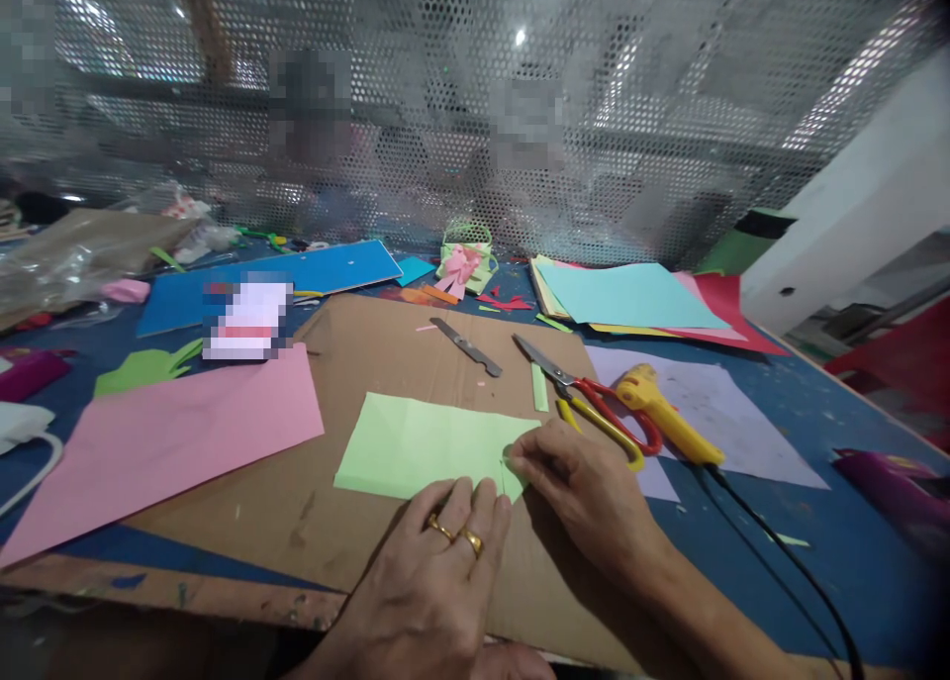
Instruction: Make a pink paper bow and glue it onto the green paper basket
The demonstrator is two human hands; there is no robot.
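Observation:
A light green sheet of paper (pixel 423 447) lies on a brown cardboard mat (pixel 297 507) in front of me. My left hand (pixel 437 571), with two gold rings, rests flat with its fingertips on the sheet's near edge. My right hand (pixel 579 487) pinches the sheet's right corner between thumb and fingers. Red-and-yellow scissors (pixel 594 403) lie just beyond my right hand, and a yellow glue gun (pixel 664 413) with a black cord lies beside them.
A large pink sheet (pixel 170 442) lies to the left, a lilac sheet (pixel 712 403) to the right. A craft knife (pixel 467 346), a green strip (pixel 539 387), a stack of coloured paper (pixel 638 299), a blue board (pixel 289 276) and a small paper basket (pixel 464 259) sit farther back. People sit behind a perforated screen.

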